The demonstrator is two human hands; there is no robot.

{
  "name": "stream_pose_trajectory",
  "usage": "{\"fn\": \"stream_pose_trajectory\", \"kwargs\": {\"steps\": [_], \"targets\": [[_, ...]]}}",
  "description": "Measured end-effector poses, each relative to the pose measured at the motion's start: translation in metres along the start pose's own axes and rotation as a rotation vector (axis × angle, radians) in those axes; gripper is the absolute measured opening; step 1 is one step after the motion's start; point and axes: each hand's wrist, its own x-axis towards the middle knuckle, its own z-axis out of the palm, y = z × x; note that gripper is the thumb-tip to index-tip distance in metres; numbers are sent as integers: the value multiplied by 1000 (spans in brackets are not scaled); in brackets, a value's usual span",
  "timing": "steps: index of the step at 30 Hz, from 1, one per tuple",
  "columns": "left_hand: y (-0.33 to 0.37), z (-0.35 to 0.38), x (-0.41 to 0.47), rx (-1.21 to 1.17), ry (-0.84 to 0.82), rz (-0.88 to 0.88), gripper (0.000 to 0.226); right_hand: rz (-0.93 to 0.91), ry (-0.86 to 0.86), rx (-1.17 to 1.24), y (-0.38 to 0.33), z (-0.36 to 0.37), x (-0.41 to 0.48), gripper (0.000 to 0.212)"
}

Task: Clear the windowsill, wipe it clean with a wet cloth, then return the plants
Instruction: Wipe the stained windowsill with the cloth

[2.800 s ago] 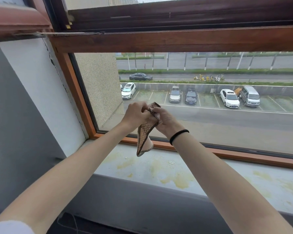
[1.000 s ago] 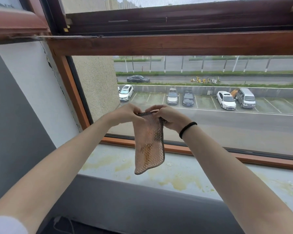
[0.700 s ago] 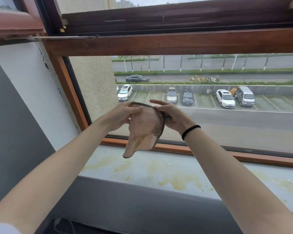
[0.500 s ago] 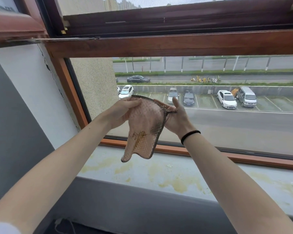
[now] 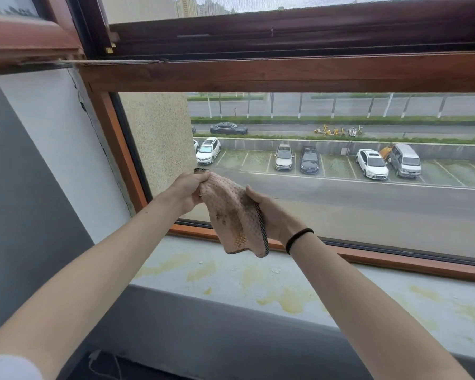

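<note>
currently both hands raised in front of the window glass, above the sill. left hand (image 5: 188,190) has its fingers curled round the upper corner of the cloth (image 5: 235,218), pinching it at the top. right hand (image 5: 269,215) sits behind the cloth's right edge, thumb on the front face near the top, fingers hidden behind the fabric, so it grips that side. black hair tie (image 5: 298,239) round the right wrist.

cloth: pink, waffle texture, dark checked border, yellow-brown stain on the lower half. it hangs between the 2 hands, lower edge free in the air, not touching the windowsill (image 5: 258,278).

windowsill: pale grey, blotched with yellow stains and a few small white flecks. no plants in view on it.

wooden window frame (image 5: 285,75) runs above and along the sill's far edge. through the glass: parking lot with several cars (image 5: 372,163), road beyond. white sleeve (image 5: 8,367) at lower left corner.
</note>
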Motion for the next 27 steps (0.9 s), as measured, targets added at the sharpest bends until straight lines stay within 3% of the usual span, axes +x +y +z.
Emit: {"fn": "stream_pose_trajectory", "kwargs": {"steps": [6,11,15,20,24,27], "targets": [[4,-4,2,152,-15,78,17,-128,95,-1,6,-6,10,24],[3,-11,7,214,-19,68,18,-127,63,-47,-2,-7,7,15],[0,-12,10,-13,-30,25,23,-106,50,-94,-8,-3,8,14],[12,-3,7,-290,-69,7,28,-71,-133,57,6,-7,7,41],[18,-2,10,-363,-79,13,29,-30,-154,-56,17,-11,2,29],[15,-11,18,-438,20,22,27,-32,-73,-147,18,-16,6,18]]}}
